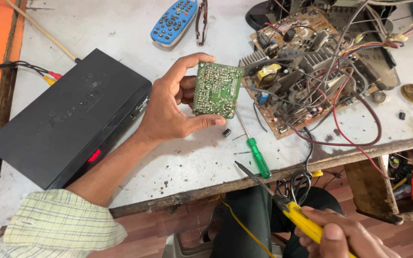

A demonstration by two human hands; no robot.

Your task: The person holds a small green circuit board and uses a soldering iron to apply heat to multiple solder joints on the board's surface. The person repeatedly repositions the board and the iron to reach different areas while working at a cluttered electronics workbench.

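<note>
My left hand [170, 107] holds a small green circuit board [217, 90] upright above the white workbench, thumb under its lower edge and fingers over the top, solder side facing me. My right hand [342, 236], low at the bottom right below the bench edge, grips a yellow-handled soldering iron [283, 203] whose dark tip points up and left toward the bench front. A green-handled screwdriver [256, 155] lies on the bench just below the board, beside a small black capacitor [226, 133].
A black set-top box [68, 119] with a red display sits at the left. A large brown circuit board [307, 71] with heat sinks and tangled wires fills the right. A blue remote [174, 21] lies at the back. A round tin [412, 92] is far right.
</note>
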